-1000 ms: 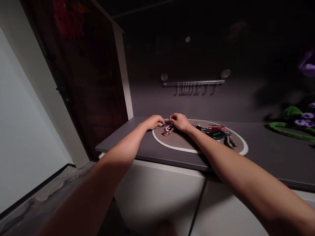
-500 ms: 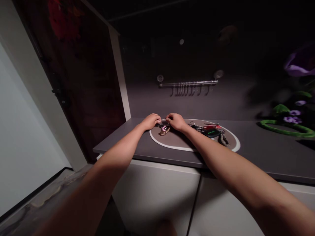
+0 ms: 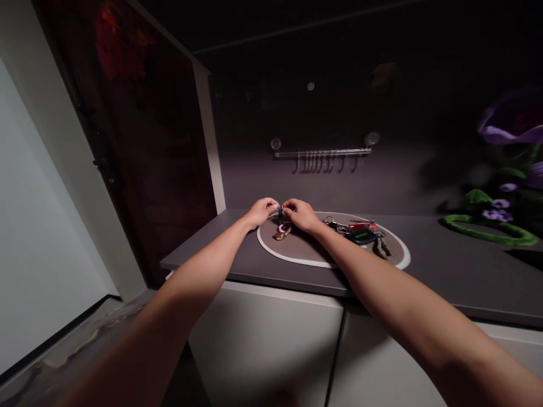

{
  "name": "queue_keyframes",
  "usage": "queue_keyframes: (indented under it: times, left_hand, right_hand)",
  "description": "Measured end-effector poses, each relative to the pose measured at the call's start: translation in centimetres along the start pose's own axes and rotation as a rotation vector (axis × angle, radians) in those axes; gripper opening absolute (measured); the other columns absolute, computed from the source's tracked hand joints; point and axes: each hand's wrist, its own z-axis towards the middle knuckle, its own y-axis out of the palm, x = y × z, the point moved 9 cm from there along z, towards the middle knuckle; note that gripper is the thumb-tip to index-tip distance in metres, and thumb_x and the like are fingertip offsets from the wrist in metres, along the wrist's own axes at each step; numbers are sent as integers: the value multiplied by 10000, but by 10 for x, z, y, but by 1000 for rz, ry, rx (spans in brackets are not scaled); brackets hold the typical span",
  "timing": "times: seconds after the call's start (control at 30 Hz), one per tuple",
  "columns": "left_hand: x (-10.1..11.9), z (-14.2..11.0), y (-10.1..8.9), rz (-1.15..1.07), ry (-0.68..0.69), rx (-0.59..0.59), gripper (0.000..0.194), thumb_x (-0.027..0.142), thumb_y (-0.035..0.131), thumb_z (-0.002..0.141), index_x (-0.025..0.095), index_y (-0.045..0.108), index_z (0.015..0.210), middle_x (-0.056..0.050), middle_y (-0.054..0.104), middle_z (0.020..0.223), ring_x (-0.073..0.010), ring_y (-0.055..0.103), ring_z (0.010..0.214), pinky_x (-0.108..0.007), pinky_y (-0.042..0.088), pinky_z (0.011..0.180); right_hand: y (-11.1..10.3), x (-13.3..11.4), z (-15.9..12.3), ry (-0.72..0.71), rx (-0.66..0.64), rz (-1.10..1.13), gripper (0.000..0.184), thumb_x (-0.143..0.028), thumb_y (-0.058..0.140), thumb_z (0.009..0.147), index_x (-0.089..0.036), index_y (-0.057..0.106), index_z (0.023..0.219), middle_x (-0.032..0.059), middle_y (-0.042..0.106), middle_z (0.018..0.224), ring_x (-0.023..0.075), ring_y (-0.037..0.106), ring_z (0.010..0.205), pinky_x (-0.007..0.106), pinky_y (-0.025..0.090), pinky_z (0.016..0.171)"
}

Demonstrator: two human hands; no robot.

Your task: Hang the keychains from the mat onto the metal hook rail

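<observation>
My left hand (image 3: 262, 212) and my right hand (image 3: 300, 215) meet over the left part of an oval brown mat (image 3: 271, 252) with a white rim. Between them hangs a keychain (image 3: 282, 229) with a dark strap, a pink ring and a brown charm. Both hands pinch at its top end, fingertips close together; the small parts in the fingers are too tiny to make out. To the right of my right hand, a second bunch lies on the mat: a black pouch (image 3: 362, 236) with green lettering, a red item (image 3: 363, 226) and a braided cord (image 3: 383, 247).
A clear rail (image 3: 324, 152) with several hooks is fixed to the dark wall behind the grey counter (image 3: 428, 265). On the right stand purple flowers (image 3: 497, 215) with a green fuzzy ring (image 3: 487, 233). A dark door (image 3: 169, 169) is at the left, above white cabinet doors (image 3: 271, 333).
My hands have come closer together, and the keychain's dark strap now hangs upright between them instead of slanting from the left hand. The view has tilted up slightly.
</observation>
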Motion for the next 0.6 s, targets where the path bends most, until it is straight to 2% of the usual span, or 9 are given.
queue_keyframes:
  times: [0.17,0.3,0.43,0.6]
  left_hand:
    - [-6,-1,0,-216,-79,43,140,242,493,781,116,549,807,8,546,674,-68,450,565,-211,374,577]
    - [-6,-1,2,-296,-92,51,132,242,520,767,117,543,806,21,520,661,-55,436,548,-200,367,561]
    - [-3,-1,6,-320,-85,40,157,267,544,755,118,540,804,21,522,669,-59,454,575,-201,381,582]
    - [4,0,6,-249,-18,63,215,329,541,759,125,545,828,0,554,721,-89,499,650,-222,409,622]
  right_hand:
    - [-4,-3,-2,18,23,103,186,-263,476,775,-168,621,840,20,644,804,120,541,722,230,394,697]
    - [-6,-2,-2,10,49,202,211,-311,465,768,-158,607,802,12,630,777,113,529,704,225,387,678]
    - [-6,4,1,17,71,213,205,-326,495,749,-152,601,769,10,616,731,109,516,667,220,382,650]
    - [-11,8,1,43,87,223,184,-307,496,746,-158,603,762,10,614,722,110,520,655,221,389,641]
